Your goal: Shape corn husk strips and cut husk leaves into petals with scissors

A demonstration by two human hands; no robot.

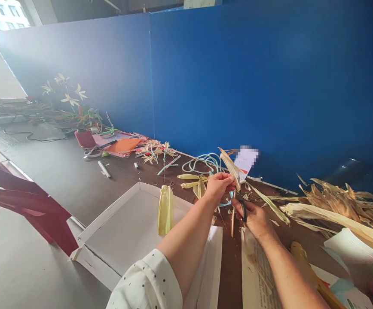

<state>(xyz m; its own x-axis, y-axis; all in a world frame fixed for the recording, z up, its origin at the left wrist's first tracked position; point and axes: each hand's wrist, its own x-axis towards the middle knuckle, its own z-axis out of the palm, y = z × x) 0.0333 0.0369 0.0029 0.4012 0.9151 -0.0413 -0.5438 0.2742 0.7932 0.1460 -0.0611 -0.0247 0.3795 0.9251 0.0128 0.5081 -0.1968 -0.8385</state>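
My left hand (218,185) is closed in a pinch on a dried corn husk strip (230,165) that sticks up and away from it. My right hand (254,216) is closed round black-handled scissors (243,209), whose blades point up toward the husk just below my left fingers. A thin wooden stick (233,223) lies on the brown table (125,169) between my hands. A folded pale yellow husk piece (166,209) leans on the rim of a white cardboard tray (115,206) beside my left forearm.
A pile of dried husks (337,206) lies at the right beside a white cup (357,253). Light blue cord (206,162), husk flowers (154,151), orange paper (125,145) and a marker (104,169) sit along the blue partition (238,77). A red chair (22,197) stands at left.
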